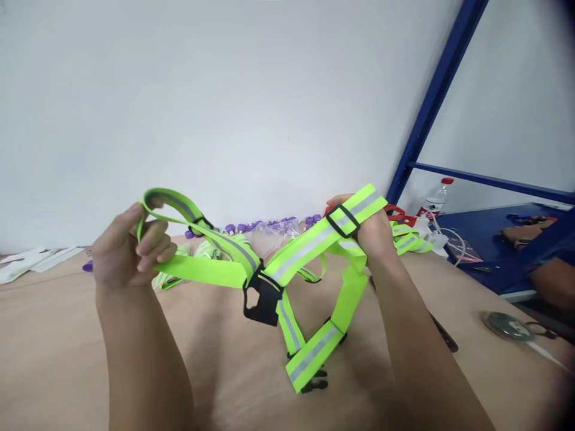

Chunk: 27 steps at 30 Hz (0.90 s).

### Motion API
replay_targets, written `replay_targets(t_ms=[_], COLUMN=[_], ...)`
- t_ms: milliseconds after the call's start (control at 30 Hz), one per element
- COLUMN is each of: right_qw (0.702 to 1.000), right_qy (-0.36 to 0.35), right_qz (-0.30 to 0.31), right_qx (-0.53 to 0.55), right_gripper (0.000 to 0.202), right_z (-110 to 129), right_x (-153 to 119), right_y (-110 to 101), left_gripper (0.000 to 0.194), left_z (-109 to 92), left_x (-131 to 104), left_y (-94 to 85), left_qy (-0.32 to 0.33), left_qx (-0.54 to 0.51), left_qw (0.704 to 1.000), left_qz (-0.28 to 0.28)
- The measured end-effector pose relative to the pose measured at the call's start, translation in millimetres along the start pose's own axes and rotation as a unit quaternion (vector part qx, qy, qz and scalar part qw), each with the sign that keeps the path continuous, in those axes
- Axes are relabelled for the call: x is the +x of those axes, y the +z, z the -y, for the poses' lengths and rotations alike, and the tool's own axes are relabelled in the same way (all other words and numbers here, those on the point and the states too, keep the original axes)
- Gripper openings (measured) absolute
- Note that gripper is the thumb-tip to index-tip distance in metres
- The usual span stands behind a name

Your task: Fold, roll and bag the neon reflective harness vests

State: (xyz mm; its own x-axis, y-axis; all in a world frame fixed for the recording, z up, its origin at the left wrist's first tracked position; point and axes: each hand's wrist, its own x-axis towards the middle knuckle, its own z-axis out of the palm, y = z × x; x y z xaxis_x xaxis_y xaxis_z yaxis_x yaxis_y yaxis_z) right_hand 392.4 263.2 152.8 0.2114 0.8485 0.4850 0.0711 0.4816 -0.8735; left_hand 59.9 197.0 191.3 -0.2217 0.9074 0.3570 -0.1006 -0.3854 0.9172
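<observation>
Between my hands a neon-yellow reflective strap harness (305, 254) with grey stripes hangs above the table. My left hand (130, 248) is closed on a looped strap at the left. On the other side, my right hand (375, 230) grips the straps beside a black slide adjuster (342, 221); its fingers are mostly hidden behind the webbing. A black plastic buckle (264, 296) joins the straps in the middle. Lower down, a strap end with a black clip (314, 383) dangles over the tabletop.
More yellow straps (411, 239) and several purple-capped pieces (242, 228) lie along the back. White strips (33, 263) are at the far left. To the right are a black tool (442, 332), a round glassy object (507, 326), a bottle (435, 197) and a blue frame (431, 108). Another person's arm (554, 287) shows at the right edge.
</observation>
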Motion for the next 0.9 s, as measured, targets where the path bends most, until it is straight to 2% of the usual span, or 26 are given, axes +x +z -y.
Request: replay_targets(t_ms=[100, 233, 300, 367, 433, 533, 600, 667, 700, 800, 833, 900], right_qw=[1.000, 0.998, 0.996, 0.994, 0.991, 0.979, 0.971, 0.965, 0.963, 0.962, 0.963, 0.964], right_qy=[-0.007, 0.009, 0.027, 0.044, 0.057, 0.088, 0.108, 0.121, 0.124, 0.128, 0.127, 0.123], right_qz=[-0.011, -0.016, -0.013, -0.009, 0.010, 0.055, 0.077, 0.101, 0.112, 0.140, 0.147, 0.154], right_qx=[0.003, 0.053, 0.080, 0.099, 0.123, 0.174, 0.198, 0.211, 0.212, 0.194, 0.186, 0.178], right_gripper=[0.027, 0.027, 0.027, 0.030, 0.035, 0.042, 0.047, 0.049, 0.051, 0.055, 0.056, 0.057], right_z=[6, 2, -2, -4, -5, -3, -1, 1, 1, 2, 2, 3], right_x=[-2, -1, 0, 0, 0, 0, -1, -1, -2, -3, -3, -4], right_y=[1, 3, 5, 7, 10, 14, 15, 16, 16, 15, 15, 15], left_gripper=[0.029, 0.041, 0.047, 0.047, 0.043, 0.039, 0.038, 0.037, 0.039, 0.056, 0.054, 0.034], left_z=[9, 25, 33, 38, 37, 28, 23, 22, 24, 36, 39, 43], left_x=[2, 10, 15, 17, 16, 6, -4, -13, -16, -21, -21, -19], left_y=[3.0, 11.5, 14.8, 18.9, 26.0, 43.2, 57.2, 70.6, 76.6, 90.0, 92.7, 95.2], left_qy=[-0.074, -0.107, -0.112, -0.100, -0.056, 0.009, 0.006, -0.014, -0.020, -0.011, -0.001, 0.019], left_qx=[0.138, 0.355, 0.429, 0.478, 0.502, 0.465, 0.418, 0.401, 0.406, 0.452, 0.465, 0.479], left_qw=[0.988, 0.928, 0.896, 0.873, 0.861, 0.872, 0.875, 0.858, 0.846, 0.820, 0.815, 0.807], left_qz=[0.016, -0.039, -0.027, 0.018, 0.066, 0.153, 0.243, 0.322, 0.345, 0.350, 0.345, 0.346])
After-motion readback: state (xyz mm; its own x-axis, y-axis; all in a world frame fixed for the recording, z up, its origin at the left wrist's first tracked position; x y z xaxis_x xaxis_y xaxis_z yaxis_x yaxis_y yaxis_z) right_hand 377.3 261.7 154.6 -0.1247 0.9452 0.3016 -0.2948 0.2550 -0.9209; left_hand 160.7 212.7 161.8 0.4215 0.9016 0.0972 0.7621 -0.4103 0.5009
